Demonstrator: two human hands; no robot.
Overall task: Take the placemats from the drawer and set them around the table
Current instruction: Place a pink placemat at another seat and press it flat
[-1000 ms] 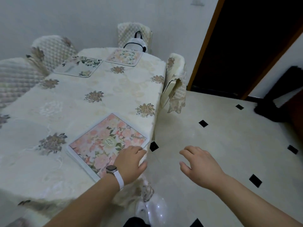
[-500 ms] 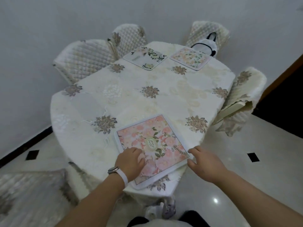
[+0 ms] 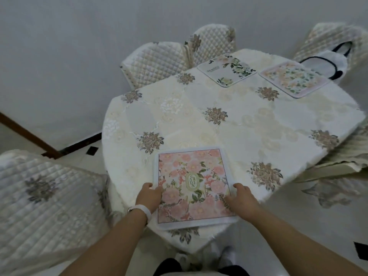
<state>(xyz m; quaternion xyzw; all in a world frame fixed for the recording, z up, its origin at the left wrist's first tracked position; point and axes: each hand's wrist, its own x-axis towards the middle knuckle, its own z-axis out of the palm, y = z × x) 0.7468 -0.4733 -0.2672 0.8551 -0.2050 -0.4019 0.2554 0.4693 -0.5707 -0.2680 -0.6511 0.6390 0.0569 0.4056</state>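
Observation:
A pink floral placemat (image 3: 192, 180) lies at the near end of the table (image 3: 199, 120), which wears a cream cloth with brown flowers. My left hand (image 3: 149, 198), with a white watch band, holds the mat's left edge with curled fingers. On the right edge, my right hand (image 3: 240, 198) grips the mat the same way. A white placemat with green leaves (image 3: 226, 69) and a pink-bordered floral placemat (image 3: 292, 79) lie side by side at the far end.
Quilted cream chairs stand around the table: one at the near left (image 3: 45, 198), two at the far left (image 3: 159, 60), one at the far right (image 3: 326, 38) carrying a white bag with black handles (image 3: 326, 60). A draped chair (image 3: 338, 166) is on the right.
The view has swung left and squared up to the table's end. My right hand came from over the floor onto the mat's right edge, and the mat now lies straight.

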